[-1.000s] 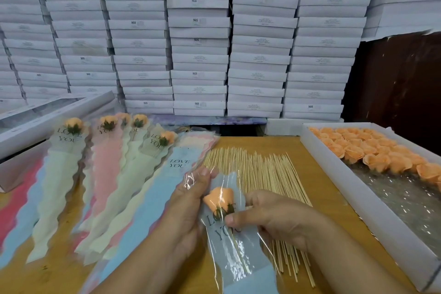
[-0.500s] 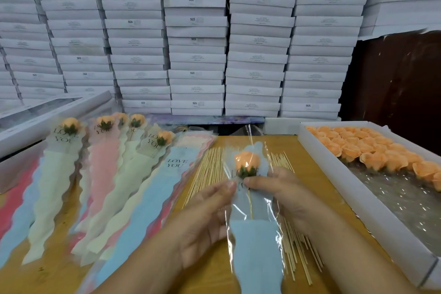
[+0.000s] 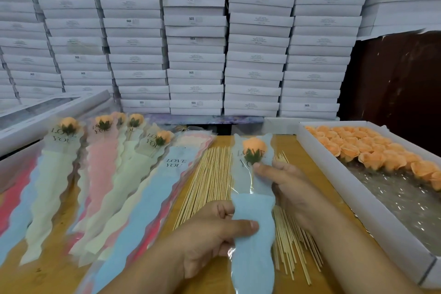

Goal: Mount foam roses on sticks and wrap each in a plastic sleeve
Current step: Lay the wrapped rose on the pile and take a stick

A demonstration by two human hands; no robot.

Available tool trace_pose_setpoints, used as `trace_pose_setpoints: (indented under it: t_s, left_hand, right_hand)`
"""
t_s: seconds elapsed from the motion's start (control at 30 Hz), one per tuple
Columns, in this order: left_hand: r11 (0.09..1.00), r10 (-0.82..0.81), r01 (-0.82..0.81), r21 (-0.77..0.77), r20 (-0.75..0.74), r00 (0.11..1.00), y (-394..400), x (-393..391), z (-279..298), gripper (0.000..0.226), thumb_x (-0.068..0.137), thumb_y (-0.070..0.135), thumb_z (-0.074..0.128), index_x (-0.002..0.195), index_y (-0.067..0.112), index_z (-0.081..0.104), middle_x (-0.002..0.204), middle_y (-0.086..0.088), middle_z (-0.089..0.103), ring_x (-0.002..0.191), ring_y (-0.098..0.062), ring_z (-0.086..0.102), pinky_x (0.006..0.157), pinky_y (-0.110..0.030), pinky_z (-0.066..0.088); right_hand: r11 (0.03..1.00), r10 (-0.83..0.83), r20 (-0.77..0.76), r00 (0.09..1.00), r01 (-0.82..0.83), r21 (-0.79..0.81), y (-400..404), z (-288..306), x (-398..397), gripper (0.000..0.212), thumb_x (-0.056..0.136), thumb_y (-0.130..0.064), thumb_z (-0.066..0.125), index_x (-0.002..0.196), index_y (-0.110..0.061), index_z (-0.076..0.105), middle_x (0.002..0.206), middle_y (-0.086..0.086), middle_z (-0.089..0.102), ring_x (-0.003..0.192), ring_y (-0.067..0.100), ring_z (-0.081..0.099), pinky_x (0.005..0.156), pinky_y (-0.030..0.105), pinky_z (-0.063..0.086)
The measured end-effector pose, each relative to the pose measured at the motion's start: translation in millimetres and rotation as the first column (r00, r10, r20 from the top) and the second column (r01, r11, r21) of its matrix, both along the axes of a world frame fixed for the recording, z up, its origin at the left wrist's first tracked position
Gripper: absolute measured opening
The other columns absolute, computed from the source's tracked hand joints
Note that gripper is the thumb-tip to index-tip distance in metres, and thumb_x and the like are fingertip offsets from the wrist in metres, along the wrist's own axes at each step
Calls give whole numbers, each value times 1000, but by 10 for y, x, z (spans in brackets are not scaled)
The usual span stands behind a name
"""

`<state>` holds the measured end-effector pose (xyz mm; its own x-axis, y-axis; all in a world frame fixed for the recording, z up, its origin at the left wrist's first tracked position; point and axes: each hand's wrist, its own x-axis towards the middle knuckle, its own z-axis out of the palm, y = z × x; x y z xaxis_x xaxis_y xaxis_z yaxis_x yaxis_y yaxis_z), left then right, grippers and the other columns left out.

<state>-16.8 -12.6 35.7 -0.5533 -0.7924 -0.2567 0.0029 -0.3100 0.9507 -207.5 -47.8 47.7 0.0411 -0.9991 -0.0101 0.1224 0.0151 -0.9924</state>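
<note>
Head view shows my left hand (image 3: pixel 214 229) pinching the blue base of the sleeve (image 3: pixel 254 234) while my right hand (image 3: pixel 286 188) pinches it just under the rose (image 3: pixel 254 147); I'd slide gently, keeping the stick centred. Beneath the sleeve lie loose sticks (image 3: pixel 210 181) on the wooden table (image 3: pixel 307 157); stacked white boxes (image 3: pixel 195 40) rise behind it.

Left hand (image 3: pixel 210 234) and right hand (image 3: pixel 291 188) bare; forearms uncovered, no sleeves, rings or watch visible.

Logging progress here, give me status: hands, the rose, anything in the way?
Left hand grips blue plastic sleeve. Right hand pinches it below orange foam rose inside. Nothing blocking.
</note>
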Motion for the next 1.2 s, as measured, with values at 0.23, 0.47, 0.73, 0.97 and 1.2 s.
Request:
trace_pose_setpoints:
  t_s: [0.23,0.47,0.73,0.97,1.2]
  left_hand:
    - [985,174,-174,3,-55,983,-23,9,37,32,86,12,77,117,5,69,110,-16,75,101,-31,74,82,-38,60]
    - [989,145,-143,45,-51,988,-18,-10,33,40,84,17,78,121,5,67,112,-16,75,103,-30,73,77,-34,61]
    - [997,70,-71,36,8,997,9,-5,49,37,87,9,74,123,3,67,114,-17,74,104,-31,73,93,-45,58]
    - [991,136,-136,10,3,991,10,-2,57,31,88,7,73,118,3,69,111,-17,75,102,-32,73,91,-46,59]
    - [994,100,-99,50,-22,995,16,-6,72,33,87,5,74,119,3,68,111,-18,75,102,-33,73,79,-38,63]
  right_hand:
    - [987,159,-141,977,-157,22,70,-11,85,21,90,-24,70,106,-10,75,101,7,78,93,24,74,81,35,60]
    - [999,28,-126,992,-31,-16,61,-19,86,10,88,-14,72,96,-10,76,93,8,78,85,27,75,72,35,59]
    - [996,-73,-38,997,71,-53,36,-4,17,8,90,-13,69,88,-14,77,88,5,79,70,15,74,55,21,53]
    - [999,-21,-28,999,20,-27,32,-16,58,8,88,-15,71,95,-11,75,93,9,78,83,25,75,69,33,58]
    - [999,-49,-31,998,49,-6,40,-4,51,10,90,-9,69,98,-10,73,92,7,78,83,25,76,64,31,58]
